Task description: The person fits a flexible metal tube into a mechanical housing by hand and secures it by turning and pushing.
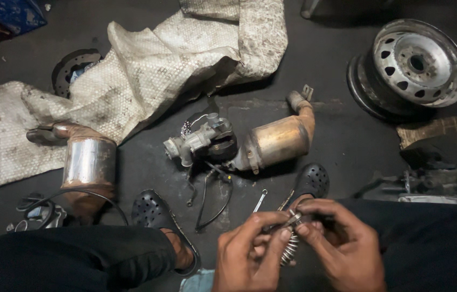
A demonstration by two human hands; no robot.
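A small metal fitting with a ribbed spring [290, 244] sits low in view, pinched closed between the left hand [250, 254] and right hand [336, 246], seemingly mid-adjustment needing fine fingertip turning, above the dark floor [336, 135] by the exhaust assembly [250, 141].

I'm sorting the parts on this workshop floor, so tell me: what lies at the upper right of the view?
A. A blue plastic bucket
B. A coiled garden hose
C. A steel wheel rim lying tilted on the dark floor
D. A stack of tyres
C: a silver steel wheel rim with a ring of holes lies tilted on the dark floor, far from both hands.
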